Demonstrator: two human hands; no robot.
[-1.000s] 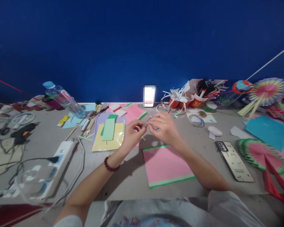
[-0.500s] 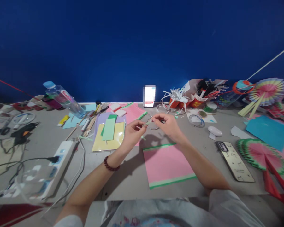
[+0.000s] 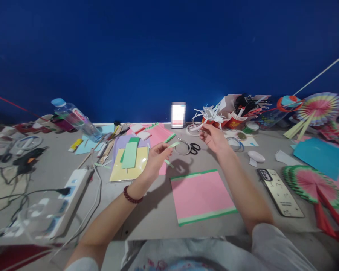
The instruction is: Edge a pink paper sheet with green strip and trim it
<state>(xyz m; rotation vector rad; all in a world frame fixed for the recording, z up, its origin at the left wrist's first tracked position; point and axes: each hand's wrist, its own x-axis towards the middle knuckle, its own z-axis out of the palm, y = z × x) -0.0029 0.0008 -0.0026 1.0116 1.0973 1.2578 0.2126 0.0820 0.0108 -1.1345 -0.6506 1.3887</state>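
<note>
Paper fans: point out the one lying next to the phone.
The pink fan with the green rim, just right of the phone. The other, a rainbow-striped fan, sits farther back near the blue wall.

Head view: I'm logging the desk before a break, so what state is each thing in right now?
left hand, grip shut on green paper strip
right hand, beside the red cups, grip unclear
scissors, lying flat
water bottle, capped, tilted
phone, face down
power strip, one plug in
pink sheet, flat
</note>
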